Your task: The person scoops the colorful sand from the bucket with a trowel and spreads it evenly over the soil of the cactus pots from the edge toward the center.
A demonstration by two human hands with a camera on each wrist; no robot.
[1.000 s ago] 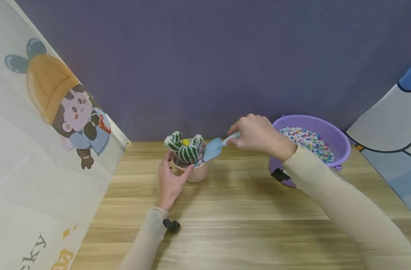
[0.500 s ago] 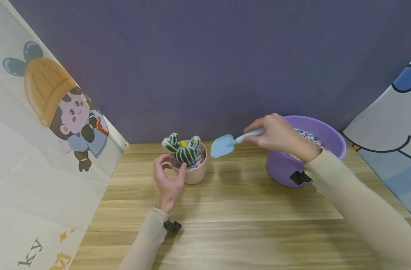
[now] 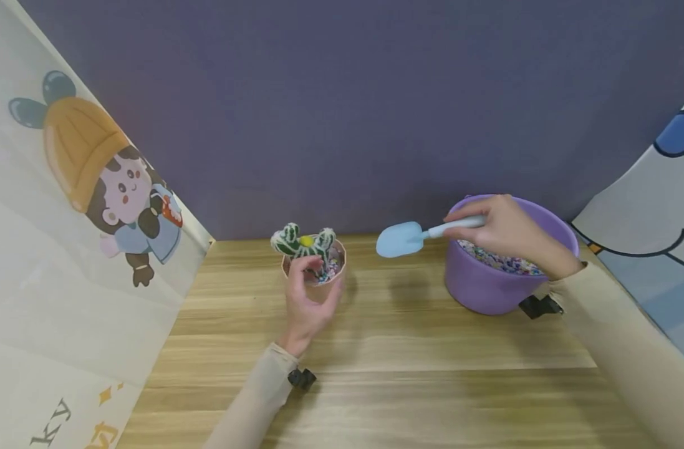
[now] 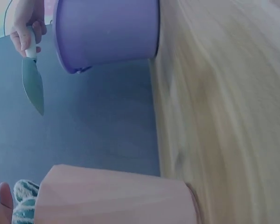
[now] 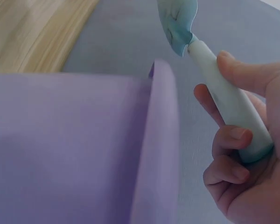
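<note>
Purple bucket (image 3: 479, 290) upright on the counter (image 3: 431, 386), multicoloured pellets (image 3: 501, 260) inside. Right hand (image 3: 510, 231) over the bucket; I see fingers and thumb gripping the blue shovel (image 3: 399, 239), its blade in the air just left of the bucket. Pink pot (image 4: 112, 198) upright on the counter, well left of the bucket, green-and-white cactus (image 3: 307, 245) in it. Left hand (image 3: 310, 305), also well left of the bucket, has loosely bent fingers holding nothing; I can't tell whether it touches the pot.
</note>
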